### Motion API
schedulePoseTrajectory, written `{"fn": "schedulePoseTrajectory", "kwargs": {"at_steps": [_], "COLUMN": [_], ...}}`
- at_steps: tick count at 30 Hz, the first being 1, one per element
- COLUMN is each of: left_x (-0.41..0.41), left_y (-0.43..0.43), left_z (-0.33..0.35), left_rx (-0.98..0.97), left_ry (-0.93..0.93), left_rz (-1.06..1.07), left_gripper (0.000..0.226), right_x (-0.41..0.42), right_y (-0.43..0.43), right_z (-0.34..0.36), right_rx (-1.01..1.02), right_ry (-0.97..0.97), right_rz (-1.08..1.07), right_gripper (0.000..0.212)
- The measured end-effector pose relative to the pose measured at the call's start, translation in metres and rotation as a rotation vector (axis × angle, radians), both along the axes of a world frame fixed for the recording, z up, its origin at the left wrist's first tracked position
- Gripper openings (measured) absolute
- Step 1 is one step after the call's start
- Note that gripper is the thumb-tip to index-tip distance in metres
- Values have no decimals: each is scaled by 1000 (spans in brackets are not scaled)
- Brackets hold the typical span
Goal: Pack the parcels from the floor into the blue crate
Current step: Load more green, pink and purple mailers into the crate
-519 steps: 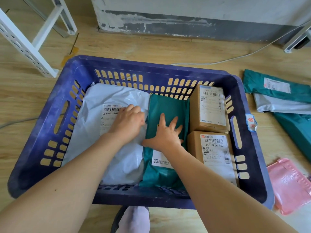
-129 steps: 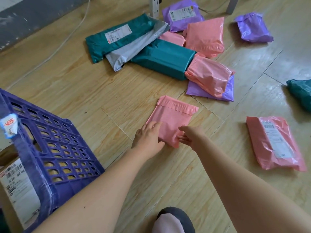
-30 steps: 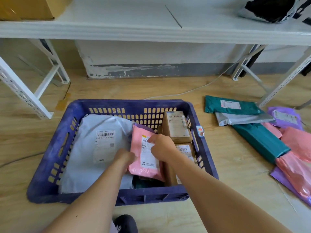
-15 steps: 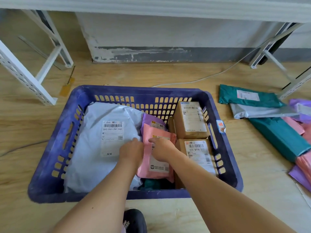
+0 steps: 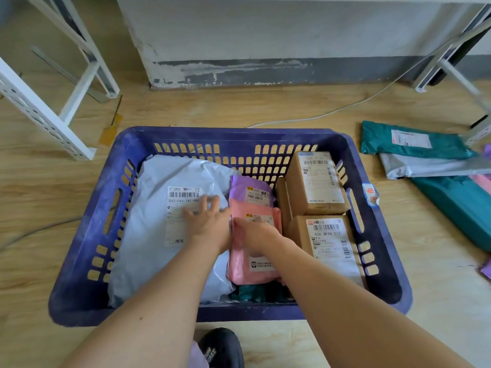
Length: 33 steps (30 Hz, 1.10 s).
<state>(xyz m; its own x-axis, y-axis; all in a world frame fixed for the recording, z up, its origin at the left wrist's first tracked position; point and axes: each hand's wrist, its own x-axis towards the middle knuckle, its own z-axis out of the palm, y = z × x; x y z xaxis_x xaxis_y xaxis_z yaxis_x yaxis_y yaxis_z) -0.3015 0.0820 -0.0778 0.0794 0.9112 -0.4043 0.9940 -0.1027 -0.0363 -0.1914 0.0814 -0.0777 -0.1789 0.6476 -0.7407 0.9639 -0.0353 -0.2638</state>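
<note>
- Pink plastic, thin and glossy: the pink mailer (image 5: 253,251) looks light and soft, likely to bend and slide, so I would take it by an edge or press it flat with the palm rather than pinch the middle.
- It lies in the blue crate (image 5: 85,261), in the gap between the big white bag (image 5: 159,235) on the left and the two cardboard boxes (image 5: 318,208) on the right, partly over a purple mailer (image 5: 249,192), with something teal beneath its near end.
- A white label with a small logo sits near its lower end, and another is partly hidden near the top.
- The right hand (image 5: 252,235) rests flat on the pink mailer, fingers bent down onto it, pressing rather than gripping.
- The left hand (image 5: 207,221) lies open with fingers spread on the white bag, just beside the pink one, holding nothing.
- More parcels wait on the floor to the right: a teal bag (image 5: 414,139) over a grey one (image 5: 430,166).
</note>
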Motion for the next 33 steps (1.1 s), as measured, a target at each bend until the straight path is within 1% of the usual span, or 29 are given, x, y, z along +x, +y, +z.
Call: {"fn": "schedulePoseTrajectory", "kwargs": {"at_steps": [2,4,7,9,12,16,17,19,21,24,26,28,31,33], "left_x": [6,10,9,9,7,-3,-8,-16,-26,-34,-36,-34,-26,-18], "left_y": [2,4,13,18,20,16,16,15,15,10,10,8,6,6], "left_z": [-2,-1,1,1,0,4,7,13,13,11,8,8,1,-2], "left_rx": [7,71,207,230,235,285,315,451,536,587,562,461,79,-26], "left_ry": [22,53,69,64,93,126,111,30,-70,-203,-223,-203,-99,-45], "left_rz": [15,11,-43,-79,-137,-160,-163,-181,-197,-200,-226,-215,-173,-143], "left_gripper": [55,51,37,34,33,28,24,15,28,31,30,24,53,60], "right_x": [-3,2,15,17,13,15,16,18,16,13,15,17,18,19], "right_y": [0,-1,-3,-3,0,6,6,5,1,1,4,6,7,7], "right_z": [-5,-8,-3,-2,-5,-14,-16,-18,-19,-16,-15,-16,-17,-17], "right_rx": [-25,-21,5,56,85,104,92,66,52,6,-16,-11,94,203], "right_ry": [-19,-18,-23,-1,32,8,-4,-21,-33,-62,-60,-37,29,40], "right_rz": [21,-3,-13,14,54,37,33,34,34,59,74,54,-40,-68], "right_gripper": [59,67,82,86,86,84,84,82,82,87,90,86,66,55]}}
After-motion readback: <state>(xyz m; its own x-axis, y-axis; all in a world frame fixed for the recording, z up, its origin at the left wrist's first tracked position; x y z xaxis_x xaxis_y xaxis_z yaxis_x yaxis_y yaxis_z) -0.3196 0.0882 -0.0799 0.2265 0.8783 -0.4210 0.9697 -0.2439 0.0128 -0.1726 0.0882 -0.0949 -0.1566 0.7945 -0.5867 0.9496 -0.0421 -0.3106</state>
